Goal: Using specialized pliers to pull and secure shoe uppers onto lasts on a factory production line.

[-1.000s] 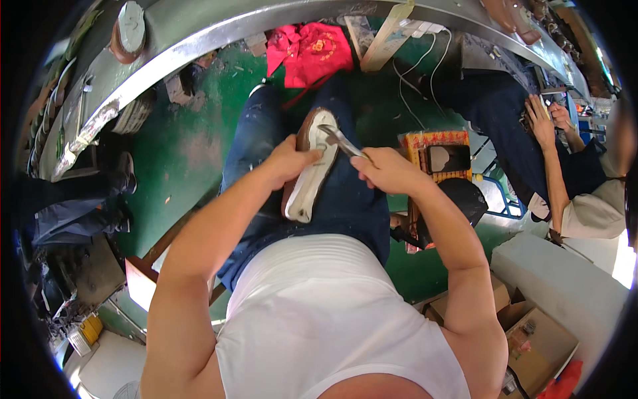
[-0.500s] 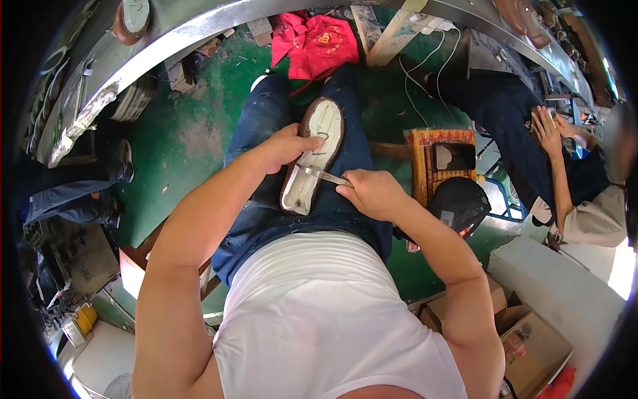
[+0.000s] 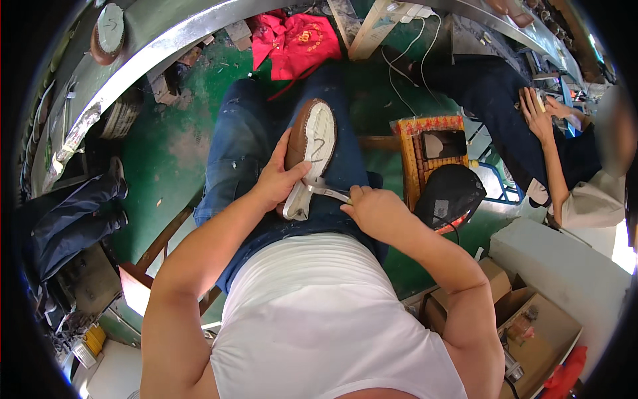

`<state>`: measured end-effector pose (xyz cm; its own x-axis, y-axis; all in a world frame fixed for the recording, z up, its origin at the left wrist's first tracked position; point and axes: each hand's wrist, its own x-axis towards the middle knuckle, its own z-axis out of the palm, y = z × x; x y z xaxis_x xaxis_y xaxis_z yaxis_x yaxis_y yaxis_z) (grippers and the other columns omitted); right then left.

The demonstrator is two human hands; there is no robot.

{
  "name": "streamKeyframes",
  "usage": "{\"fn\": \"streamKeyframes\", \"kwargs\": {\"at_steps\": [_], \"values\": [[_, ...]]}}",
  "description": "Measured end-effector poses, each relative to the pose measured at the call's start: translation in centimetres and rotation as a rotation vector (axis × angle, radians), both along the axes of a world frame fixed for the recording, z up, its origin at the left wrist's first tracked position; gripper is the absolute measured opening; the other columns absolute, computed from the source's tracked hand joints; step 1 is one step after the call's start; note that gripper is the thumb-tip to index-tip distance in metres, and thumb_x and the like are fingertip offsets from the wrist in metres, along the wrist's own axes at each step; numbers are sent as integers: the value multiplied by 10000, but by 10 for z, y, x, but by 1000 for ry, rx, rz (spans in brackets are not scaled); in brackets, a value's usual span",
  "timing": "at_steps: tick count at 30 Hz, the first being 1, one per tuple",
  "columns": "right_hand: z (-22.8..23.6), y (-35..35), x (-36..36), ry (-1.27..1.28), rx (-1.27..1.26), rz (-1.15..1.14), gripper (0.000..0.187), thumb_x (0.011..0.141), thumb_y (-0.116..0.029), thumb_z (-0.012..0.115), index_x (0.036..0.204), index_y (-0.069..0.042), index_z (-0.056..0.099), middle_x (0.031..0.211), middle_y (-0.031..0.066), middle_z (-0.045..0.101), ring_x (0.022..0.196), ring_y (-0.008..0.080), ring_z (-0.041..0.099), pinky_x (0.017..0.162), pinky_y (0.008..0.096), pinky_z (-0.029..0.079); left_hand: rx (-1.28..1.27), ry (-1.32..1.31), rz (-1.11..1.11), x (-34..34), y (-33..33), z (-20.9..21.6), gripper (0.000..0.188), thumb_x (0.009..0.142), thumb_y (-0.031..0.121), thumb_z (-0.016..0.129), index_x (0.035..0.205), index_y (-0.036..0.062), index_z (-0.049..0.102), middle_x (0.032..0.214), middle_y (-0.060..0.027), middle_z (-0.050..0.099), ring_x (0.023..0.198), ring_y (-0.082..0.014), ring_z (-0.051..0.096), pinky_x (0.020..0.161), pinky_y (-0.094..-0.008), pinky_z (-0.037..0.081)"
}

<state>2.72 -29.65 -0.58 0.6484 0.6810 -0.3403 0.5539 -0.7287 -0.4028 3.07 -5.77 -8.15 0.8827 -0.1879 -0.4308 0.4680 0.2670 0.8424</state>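
Note:
A brown leather shoe (image 3: 298, 142) lies over my thighs, its toe pointing away and its pale sole (image 3: 321, 136) turned up and rightward. Stitching runs round the sole's edge, and a dark curved line marks its middle. My left hand (image 3: 280, 178) grips the shoe from the left side at the waist, thumb on the sole and fingers behind the upper. My right hand (image 3: 373, 209) is closed round the handle of a hammer-like metal tool (image 3: 330, 192). Its broad head rests at the sole near the heel; the exact contact is too small to tell.
A metal workbench (image 3: 199, 45) curves across the far side, with another shoe (image 3: 108, 33) on it. At right are a bamboo seat (image 3: 410, 163) with a phone (image 3: 444, 143), a black cap (image 3: 452, 196), and a co-worker's hands (image 3: 539, 112). Red cloth (image 3: 296, 43) lies on the floor ahead.
The shoe has tilted, showing more of its brown left side. My left hand has slid its fingers under that side. The tool's head is slightly lower, nearer the heel.

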Motion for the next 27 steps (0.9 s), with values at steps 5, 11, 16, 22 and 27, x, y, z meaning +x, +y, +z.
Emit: {"fn": "streamKeyframes", "kwargs": {"at_steps": [5,11,16,22,27], "values": [[7,5,1,-135,-68,37,350,944,-346,576,873,-4,593,729,165,633,662,316,663,595,415,537,371,-102,22,-9,-3,-29,819,918,127,633,1570,135,138,1509,-162,353,1382,-249,369,1123,-356,323],[-7,-8,17,199,-62,-28,381,965,-359,540,874,5,604,764,227,655,749,397,663,684,487,528,354,-125,-174,-48,16,-23,822,971,213,564,1581,138,19,1560,-204,268,1439,-295,285,1163,-356,240],[5,-8,41,368,-28,-21,427,966,-387,536,879,23,614,799,247,658,792,438,645,746,494,511,262,-35,-95,-48,6,-17,853,963,179,573,1580,143,-14,1559,-211,263,1429,-288,300,1146,-322,257],[25,26,22,201,207,-243,387,989,-349,510,907,24,577,805,249,654,802,448,642,728,508,498,399,-78,-50,-47,6,-12,912,922,161,628,1578,120,-4,1545,-223,281,1417,-299,319,1137,-335,283],[-12,7,21,338,192,-172,375,1001,-349,486,883,-2,566,794,244,654,775,441,639,695,488,503,353,-105,-175,-38,20,8,948,883,164,697,1552,-7,48,1536,-232,324,1402,-251,356,1131,-315,304]]}}
